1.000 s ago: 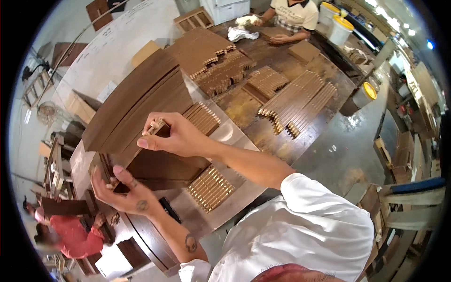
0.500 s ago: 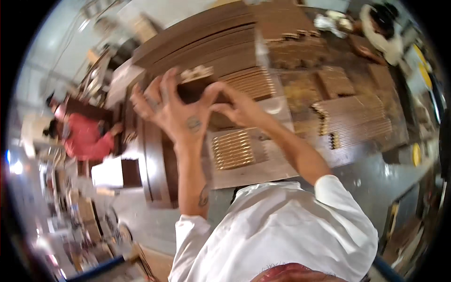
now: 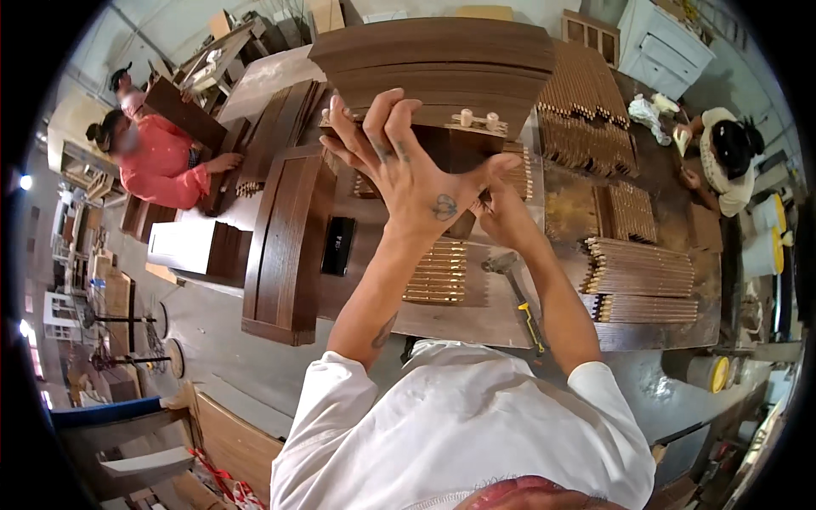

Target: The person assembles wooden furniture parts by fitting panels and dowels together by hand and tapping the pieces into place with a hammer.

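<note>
My left hand (image 3: 406,174) is raised over the table with its fingers spread. It appears to hold nothing. Close to its thumb is my right hand (image 3: 507,212), with fingers bent together and partly hidden; what they grip, if anything, does not show. Just beyond both hands stands a dark brown wooden box (image 3: 466,151), and light wooden pieces with round knobs (image 3: 478,123) rest on its top. Below the hands lies a row of thin strips with shiny golden edges (image 3: 436,276). A hammer (image 3: 521,299) with a yellow and black handle is beside my right forearm.
Dark boards (image 3: 433,59) are stacked at the back. Bundled brown slats (image 3: 642,268) cover the right side. To the left are a long wooden cabinet piece (image 3: 293,246) and a small black object (image 3: 338,246). Co-workers (image 3: 161,161) (image 3: 727,157) stand at left and right.
The view has shifted, and the table now appears lower. My left hand has turned, with its fingers still spread. My right hand's thumb-and-finger ring no longer shows. The hammer has come into view.
</note>
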Tool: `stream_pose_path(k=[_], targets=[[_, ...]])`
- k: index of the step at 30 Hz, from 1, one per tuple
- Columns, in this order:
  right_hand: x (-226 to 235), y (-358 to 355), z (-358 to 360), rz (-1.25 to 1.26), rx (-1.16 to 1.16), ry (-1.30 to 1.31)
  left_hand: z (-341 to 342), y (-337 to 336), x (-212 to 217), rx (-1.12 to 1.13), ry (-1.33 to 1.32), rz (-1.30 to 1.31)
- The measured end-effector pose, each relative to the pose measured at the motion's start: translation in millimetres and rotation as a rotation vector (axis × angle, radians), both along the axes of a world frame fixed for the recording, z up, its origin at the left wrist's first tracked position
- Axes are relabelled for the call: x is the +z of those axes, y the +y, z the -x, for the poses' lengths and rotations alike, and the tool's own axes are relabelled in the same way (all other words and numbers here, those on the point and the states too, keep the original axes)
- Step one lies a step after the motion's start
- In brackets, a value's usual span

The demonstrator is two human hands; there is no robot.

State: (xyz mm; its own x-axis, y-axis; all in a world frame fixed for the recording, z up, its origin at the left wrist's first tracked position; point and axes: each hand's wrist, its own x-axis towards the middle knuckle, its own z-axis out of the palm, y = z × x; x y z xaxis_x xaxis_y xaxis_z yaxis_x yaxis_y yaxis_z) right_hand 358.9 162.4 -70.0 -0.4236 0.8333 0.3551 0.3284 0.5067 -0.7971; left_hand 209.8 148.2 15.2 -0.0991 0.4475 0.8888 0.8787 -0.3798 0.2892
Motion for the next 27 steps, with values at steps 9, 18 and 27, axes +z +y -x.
stream_pose_path(k=[9,18,27], targets=[[-47.0,-22.1,-23.4,0.045,-0.122,-0.577,-5.2,6.0,-4.4,-0.036,-0.165,-0.083],[-226.4,-99.4,-86.4,0.309,-0.390,-0.812,0.2,11.2,-6.3,-0.007,-0.104,-0.151],[-163.2,-59.5,-103.6,0.366,-0.459,-0.171,-7.5,25.8,22.9,0.121,0.082,0.183]])
